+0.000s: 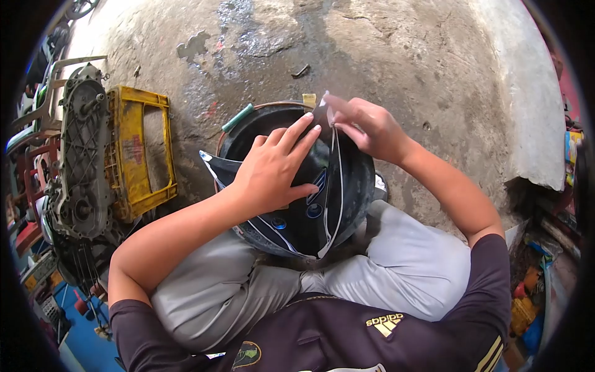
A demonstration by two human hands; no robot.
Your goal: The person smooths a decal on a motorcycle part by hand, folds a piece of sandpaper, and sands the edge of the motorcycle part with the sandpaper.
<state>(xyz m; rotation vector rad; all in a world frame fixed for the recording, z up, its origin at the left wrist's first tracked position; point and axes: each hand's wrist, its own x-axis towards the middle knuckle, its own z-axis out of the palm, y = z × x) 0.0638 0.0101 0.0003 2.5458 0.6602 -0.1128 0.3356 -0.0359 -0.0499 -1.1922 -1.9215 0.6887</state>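
Note:
A black sheet-like piece (302,233) with white edges and small blue logos lies folded over the mouth of a black bucket (364,186) between the knees. My left hand (266,167) rests flat on it, fingers stretched toward its far tip. At that far tip, my right hand (367,129) has its fingers drawn together on the piece's pale edge; the fingers are partly blurred. The bucket's wire handle carries a green grip (238,118) at its far left. Bucket contents are mostly hidden under the piece.
A yellow plastic crate (141,152) stands left of the bucket, with a grey metal engine casing (80,155) beside it. Wet concrete floor (396,56) stretches ahead, with a small dark object (301,70) on it. Right, a concrete ledge (527,99) rises near assorted clutter (527,310).

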